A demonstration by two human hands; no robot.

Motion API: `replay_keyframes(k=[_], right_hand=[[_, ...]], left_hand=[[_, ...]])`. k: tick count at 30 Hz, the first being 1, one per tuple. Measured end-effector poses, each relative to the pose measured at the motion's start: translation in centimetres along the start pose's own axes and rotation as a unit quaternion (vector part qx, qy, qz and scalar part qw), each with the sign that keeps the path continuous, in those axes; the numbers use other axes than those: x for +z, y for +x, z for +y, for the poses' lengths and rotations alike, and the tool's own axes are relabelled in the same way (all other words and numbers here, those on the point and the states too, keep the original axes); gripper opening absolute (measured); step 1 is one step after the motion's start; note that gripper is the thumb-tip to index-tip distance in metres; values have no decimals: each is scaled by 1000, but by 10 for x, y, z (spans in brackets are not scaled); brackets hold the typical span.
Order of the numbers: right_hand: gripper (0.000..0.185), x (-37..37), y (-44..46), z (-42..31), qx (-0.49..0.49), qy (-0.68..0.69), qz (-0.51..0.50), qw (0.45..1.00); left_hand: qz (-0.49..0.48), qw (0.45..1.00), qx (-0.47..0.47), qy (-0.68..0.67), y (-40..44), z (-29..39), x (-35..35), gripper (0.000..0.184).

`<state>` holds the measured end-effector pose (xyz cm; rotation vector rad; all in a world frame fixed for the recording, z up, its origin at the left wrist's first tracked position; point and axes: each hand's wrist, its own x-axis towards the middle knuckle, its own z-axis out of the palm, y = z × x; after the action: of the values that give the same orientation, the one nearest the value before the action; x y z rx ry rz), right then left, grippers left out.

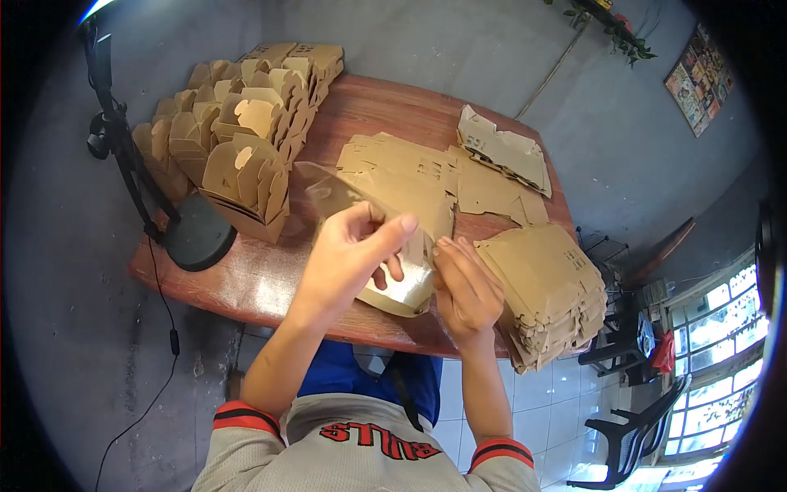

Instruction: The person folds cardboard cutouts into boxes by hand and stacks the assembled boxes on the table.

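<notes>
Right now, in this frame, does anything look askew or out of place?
The cardboard stack at right looks askew: its layers are ragged and unevenly lined up, and it seems to jut past the table's edge. No spill is visible.

Bright window [720, 314], lit lamp [97, 8], tabletop [275, 289] glare, curved edges, black corners

Sheet: clear, curved plastic sheet [318, 187]; part covered by bare left hand [346, 252], lower stretch washed out by glare.
Right grip: inner side of bare right hand [469, 293] turned from view.
Cartons: rear brown cardboard cartons [220, 75] mostly behind front ones.
Flat stack: small dark print [575, 259], unreadable.
Lamp: black-armed desk lamp [100, 70], head cut off above.
Poster: rectangular multicoloured poster [698, 78], details too small.
Jersey: grey, red-trimmed jersey [361, 467] cropped below.
</notes>
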<state>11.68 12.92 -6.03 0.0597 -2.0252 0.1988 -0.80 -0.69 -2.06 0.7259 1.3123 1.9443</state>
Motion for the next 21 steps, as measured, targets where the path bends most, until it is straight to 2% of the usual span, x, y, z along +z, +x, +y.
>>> replay_keyframes(k=[2, 4, 5, 8, 12, 14, 16, 19, 21], right_hand=[[20, 3, -5, 4, 49, 54, 5, 997], [18, 0, -5, -5, 216, 169, 13, 962], [18, 0, -4, -11, 298, 225, 16, 928], [17, 0, 4, -29, 368, 258, 17, 893], [17, 9, 5, -32, 336, 228, 52, 912], [17, 9, 5, -32, 306, 195, 64, 930], [16, 6, 6, -31, 304, 195, 56, 931], [16, 4, 5, -32, 324, 231, 48, 916], [16, 3, 6, -31, 341, 259, 41, 903]], left_hand=[[-10, 1000, 14, 9, -6, -1, -6, 25], [-16, 997, 49, 49, -12, -5, -11, 22], [-2, 991, 73, 112, -16, -7, -13, 18], [24, 985, 118, 123, -16, -28, -7, 16], [22, 982, 188, 27, -17, -43, 7, 14], [-1, 985, 170, -8, -17, -48, 6, 17], [-17, 986, 161, -43, -18, -51, 7, 18], [-20, 978, 200, -57, -16, -69, 0, 21], [12, 981, 194, -28, -17, -66, 4, 22]])
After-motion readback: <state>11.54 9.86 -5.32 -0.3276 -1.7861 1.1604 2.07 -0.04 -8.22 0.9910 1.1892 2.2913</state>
